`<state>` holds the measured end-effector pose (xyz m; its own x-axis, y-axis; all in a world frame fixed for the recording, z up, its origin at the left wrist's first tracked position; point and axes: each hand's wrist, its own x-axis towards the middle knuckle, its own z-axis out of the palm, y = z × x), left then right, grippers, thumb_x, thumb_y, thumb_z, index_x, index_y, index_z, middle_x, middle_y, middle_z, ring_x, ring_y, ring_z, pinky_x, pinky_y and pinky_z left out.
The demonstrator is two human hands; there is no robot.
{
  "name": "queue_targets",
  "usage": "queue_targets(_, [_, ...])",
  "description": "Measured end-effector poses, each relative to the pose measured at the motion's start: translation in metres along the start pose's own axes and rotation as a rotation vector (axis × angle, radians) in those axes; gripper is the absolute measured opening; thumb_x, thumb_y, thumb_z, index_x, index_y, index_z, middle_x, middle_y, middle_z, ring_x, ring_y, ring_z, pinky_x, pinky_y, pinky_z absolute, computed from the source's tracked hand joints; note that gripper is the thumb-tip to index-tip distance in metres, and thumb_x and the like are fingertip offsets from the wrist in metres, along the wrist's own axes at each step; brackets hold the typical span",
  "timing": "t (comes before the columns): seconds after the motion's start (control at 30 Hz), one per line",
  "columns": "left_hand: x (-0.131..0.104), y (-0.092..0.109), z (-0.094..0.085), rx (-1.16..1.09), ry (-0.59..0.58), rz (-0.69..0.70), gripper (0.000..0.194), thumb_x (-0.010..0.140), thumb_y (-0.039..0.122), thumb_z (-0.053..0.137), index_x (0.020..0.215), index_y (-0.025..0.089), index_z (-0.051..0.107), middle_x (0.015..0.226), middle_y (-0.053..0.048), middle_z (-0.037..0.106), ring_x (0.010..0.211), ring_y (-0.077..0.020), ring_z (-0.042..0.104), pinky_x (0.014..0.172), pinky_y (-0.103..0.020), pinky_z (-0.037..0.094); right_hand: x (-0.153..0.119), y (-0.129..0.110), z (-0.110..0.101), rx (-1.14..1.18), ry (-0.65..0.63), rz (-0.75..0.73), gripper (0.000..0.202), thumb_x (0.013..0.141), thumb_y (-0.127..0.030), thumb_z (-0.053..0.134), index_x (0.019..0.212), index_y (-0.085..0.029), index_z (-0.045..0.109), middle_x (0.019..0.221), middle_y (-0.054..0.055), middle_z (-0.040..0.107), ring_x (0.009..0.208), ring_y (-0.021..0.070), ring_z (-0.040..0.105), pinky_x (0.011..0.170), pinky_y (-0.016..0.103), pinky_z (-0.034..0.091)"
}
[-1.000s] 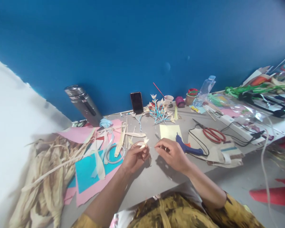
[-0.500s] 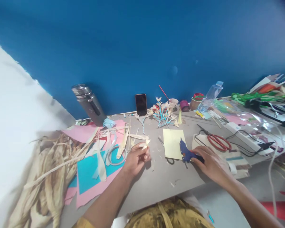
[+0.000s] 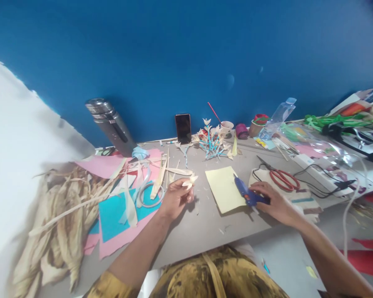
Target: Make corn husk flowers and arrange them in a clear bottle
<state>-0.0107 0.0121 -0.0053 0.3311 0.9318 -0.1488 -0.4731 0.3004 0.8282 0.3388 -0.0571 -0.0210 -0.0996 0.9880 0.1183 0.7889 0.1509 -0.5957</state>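
My left hand (image 3: 178,198) is closed in a pinch on a small cream husk flower (image 3: 190,181) whose pointed petals face up and outward. My right hand (image 3: 275,203) is wrapped round the handle of a blue glue gun (image 3: 247,192), its nozzle pointing up and left over a pale yellow sheet of paper (image 3: 222,190). Behind the paper stands a cluster of similar flowers on blue stems (image 3: 213,142). A separate twisted stem (image 3: 186,155) lies to its left.
Dried husks (image 3: 62,231) and coloured sheets (image 3: 115,215) cover the left side, with a roll of tape (image 3: 149,205) and a steel flask (image 3: 112,126). A phone (image 3: 183,128) leans on the wall. Red-handled scissors (image 3: 284,180), cables and a power strip (image 3: 315,176) lie right.
The glue gun has tilted, its rear swinging right and down. The yellow paper has turned and shifted left, now covering the dark loop at its lower edge. The flower shows more fully.
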Motion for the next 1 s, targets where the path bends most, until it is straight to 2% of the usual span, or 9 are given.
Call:
queue_targets(0.1, [0.001, -0.002, -0.002, 0.088, 0.031, 0.028, 0.025, 0.062, 0.030, 0.088, 0.071, 0.014, 0.071, 0.054, 0.002, 0.057, 0.046, -0.0072, 0.046, 0.049, -0.022, 0.032, -0.004, 0.011, -0.007, 0.214, 0.028, 0.078, 0.036, 0.082, -0.042, 0.064, 0.113, -0.022, 0.066, 0.100, 0.007, 0.071, 0.096, 0.0264, 0.067, 0.084, 0.036, 0.055])
queue_targets(0.2, [0.000, -0.003, -0.002, 0.132, 0.018, 0.061, 0.023, 0.064, 0.031, 0.087, 0.070, 0.014, 0.073, 0.054, 0.002, 0.057, 0.048, -0.0070, 0.046, 0.049, -0.021, 0.033, -0.005, 0.009, -0.011, 0.198, 0.028, 0.154, 0.037, 0.084, -0.041, 0.062, 0.116, -0.021, 0.061, 0.086, 0.003, 0.069, 0.078, 0.0225, 0.067, 0.071, 0.033, 0.055])
queue_targets(0.37, [-0.004, 0.001, 0.003, -0.098, -0.091, -0.037, 0.019, 0.064, 0.023, 0.087, 0.075, 0.015, 0.075, 0.085, -0.007, 0.074, 0.064, -0.0141, 0.064, 0.057, -0.026, 0.047, 0.003, -0.007, -0.005, -0.080, -0.007, 0.010, 0.032, 0.076, -0.026, 0.063, 0.108, -0.022, 0.064, 0.108, 0.008, 0.070, 0.096, 0.0258, 0.066, 0.084, 0.037, 0.052])
queue_targets(0.47, [-0.005, 0.001, 0.010, -0.238, -0.171, -0.130, 0.015, 0.067, 0.019, 0.085, 0.075, 0.014, 0.074, 0.111, -0.013, 0.075, 0.093, -0.0238, 0.073, 0.075, -0.031, 0.055, 0.007, -0.017, -0.002, -0.170, -0.074, -0.017, 0.035, 0.079, -0.023, 0.059, 0.114, -0.024, 0.064, 0.115, 0.007, 0.069, 0.100, 0.0248, 0.067, 0.086, 0.036, 0.050])
queue_targets(0.53, [-0.003, -0.002, 0.015, -0.281, -0.230, -0.201, 0.012, 0.069, 0.016, 0.083, 0.073, 0.013, 0.072, 0.122, -0.016, 0.072, 0.113, -0.0306, 0.068, 0.094, -0.038, 0.053, 0.007, -0.022, -0.001, -0.210, -0.098, -0.016, 0.034, 0.080, -0.023, 0.059, 0.114, -0.024, 0.064, 0.116, 0.007, 0.069, 0.100, 0.0240, 0.067, 0.085, 0.034, 0.050])
queue_targets(0.6, [0.001, -0.009, 0.019, -0.298, -0.259, -0.269, 0.012, 0.069, 0.012, 0.081, 0.072, 0.013, 0.070, 0.125, -0.017, 0.071, 0.122, -0.0340, 0.064, 0.108, -0.045, 0.045, 0.006, -0.025, -0.001, -0.238, -0.106, -0.009, 0.033, 0.081, -0.022, 0.059, 0.113, -0.025, 0.065, 0.117, 0.006, 0.070, 0.099, 0.0235, 0.067, 0.083, 0.033, 0.050])
queue_targets(0.7, [0.005, -0.020, 0.023, -0.281, -0.209, -0.345, 0.015, 0.067, 0.008, 0.080, 0.075, 0.014, 0.070, 0.114, -0.016, 0.075, 0.119, -0.0328, 0.066, 0.114, -0.048, 0.039, 0.005, -0.026, -0.001, -0.234, -0.105, 0.003, 0.032, 0.081, -0.022, 0.059, 0.113, -0.025, 0.066, 0.118, 0.006, 0.070, 0.097, 0.0235, 0.067, 0.080, 0.032, 0.049])
queue_targets(0.9, [0.004, -0.028, 0.025, -0.188, -0.126, -0.379, 0.019, 0.063, 0.008, 0.085, 0.074, 0.013, 0.071, 0.112, -0.017, 0.076, 0.119, -0.0296, 0.066, 0.108, -0.038, 0.043, 0.000, -0.012, -0.010, 0.106, -0.046, 0.051, 0.033, 0.077, -0.028, 0.066, 0.109, -0.020, 0.070, 0.108, 0.007, 0.073, 0.092, 0.0243, 0.068, 0.081, 0.035, 0.054])
queue_targets(1.0, [0.003, -0.027, 0.026, -0.185, -0.125, -0.376, 0.019, 0.062, 0.008, 0.085, 0.074, 0.014, 0.071, 0.113, -0.016, 0.075, 0.121, -0.0291, 0.065, 0.107, -0.038, 0.043, -0.007, 0.004, -0.024, 0.388, 0.116, 0.136, 0.039, 0.080, -0.042, 0.070, 0.112, -0.019, 0.068, 0.105, 0.009, 0.074, 0.090, 0.0256, 0.069, 0.076, 0.036, 0.058])
